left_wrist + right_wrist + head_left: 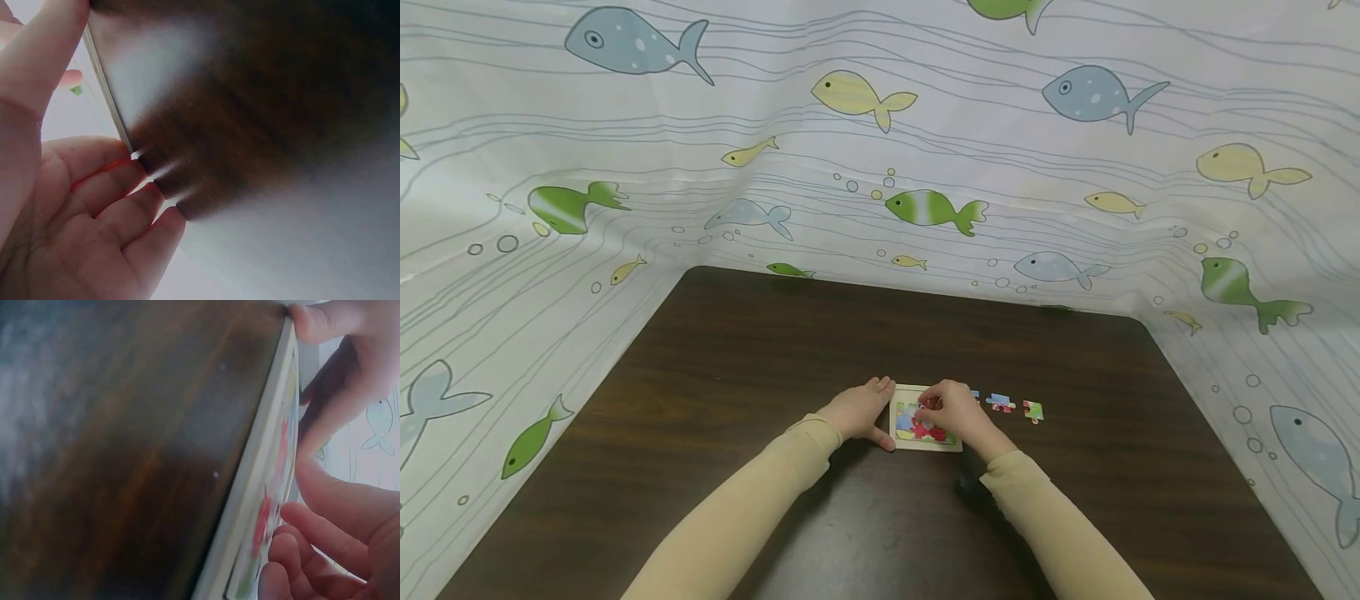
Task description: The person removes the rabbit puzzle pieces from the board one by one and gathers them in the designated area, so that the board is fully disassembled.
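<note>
A small jigsaw puzzle in a pale wooden tray (pixel 925 446) lies on the table, its picture colourful with red in the middle. My left hand (pixel 857 410) rests at the tray's left side, fingers extended along the edge and thumb at the near corner. Over the picture, my right hand (pixel 958 414) pinches a puzzle piece with thumb and index finger; the fingers largely hide it. Seen low from the right wrist, the fingertips (pixel 289 512) are right at the puzzle's surface. To the right lie loose puzzle pieces (pixel 1000 403), one partly hidden behind the right hand.
The dark wood-grain table (pixel 760 350) carries the tray near its middle. A white curtain with fish (pixel 925 207) surrounds its back and sides. Something dark (pixel 973 483) shows beneath the right wrist.
</note>
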A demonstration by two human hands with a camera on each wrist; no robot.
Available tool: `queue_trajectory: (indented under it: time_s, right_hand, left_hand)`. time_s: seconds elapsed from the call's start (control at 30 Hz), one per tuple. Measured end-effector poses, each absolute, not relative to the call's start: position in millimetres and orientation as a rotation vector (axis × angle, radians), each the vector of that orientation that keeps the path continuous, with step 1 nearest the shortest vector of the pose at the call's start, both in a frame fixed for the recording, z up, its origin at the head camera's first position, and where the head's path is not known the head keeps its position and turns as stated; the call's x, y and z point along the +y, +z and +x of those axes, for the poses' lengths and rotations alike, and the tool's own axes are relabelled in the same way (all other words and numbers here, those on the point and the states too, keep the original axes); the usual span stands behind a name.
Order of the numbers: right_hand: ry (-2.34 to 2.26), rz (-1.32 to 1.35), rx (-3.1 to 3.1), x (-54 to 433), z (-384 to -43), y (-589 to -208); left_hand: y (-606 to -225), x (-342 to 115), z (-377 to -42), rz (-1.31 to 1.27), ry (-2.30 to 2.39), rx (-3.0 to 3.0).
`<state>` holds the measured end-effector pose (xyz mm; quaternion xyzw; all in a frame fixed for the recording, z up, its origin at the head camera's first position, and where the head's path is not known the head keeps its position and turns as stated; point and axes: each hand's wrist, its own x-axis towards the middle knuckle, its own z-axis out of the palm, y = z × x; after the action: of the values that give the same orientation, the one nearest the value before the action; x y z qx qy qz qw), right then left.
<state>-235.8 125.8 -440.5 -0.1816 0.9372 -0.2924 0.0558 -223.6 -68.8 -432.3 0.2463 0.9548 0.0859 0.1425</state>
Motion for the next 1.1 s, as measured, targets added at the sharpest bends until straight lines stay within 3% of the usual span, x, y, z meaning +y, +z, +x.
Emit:
queue_trajectory:
  time_s: [1.1]
  right_hand:
    - [-0.693, -0.649, 2.886, 113.6, -236.1, -442.0]
  left_hand:
    - [-431.3, -69.3, -222.6, 0.726, 0.25, 2.763]
